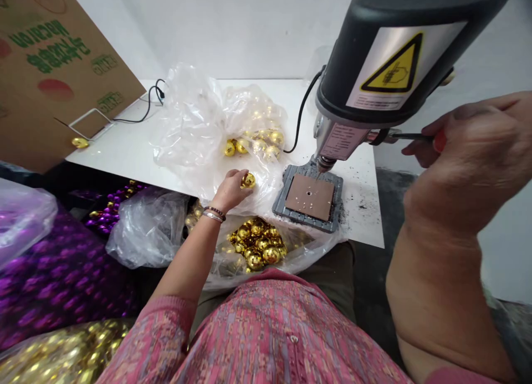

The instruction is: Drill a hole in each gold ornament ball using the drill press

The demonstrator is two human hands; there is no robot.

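Note:
My left hand (pixel 233 190) pinches a shiny gold ball (pixel 248 180) above the plastic bag on the table. My right hand (pixel 465 157) is wrapped round the feed handle (pixel 409 136) of a small drill press (pixel 374 68), its red knob (pixel 439 141) partly hidden by the fingers. Under the chuck (pixel 325 163) lies a brown square plate (pixel 311 196) with a small dark hole and white chips on it. That plate rests on the grey drill base (pixel 282 209). More gold balls (pixel 257 245) fill an open clear bag at my lap.
A clear bag with gold balls (pixel 260 143) lies on the white table (pixel 145 157). At the left stand a cardboard box (pixel 62 85) and a single gold ball (pixel 80 143). Bags of purple balls (pixel 62 278) and gold balls (pixel 70 353) sit lower left. Black cord (pixel 300 118) runs beside the drill.

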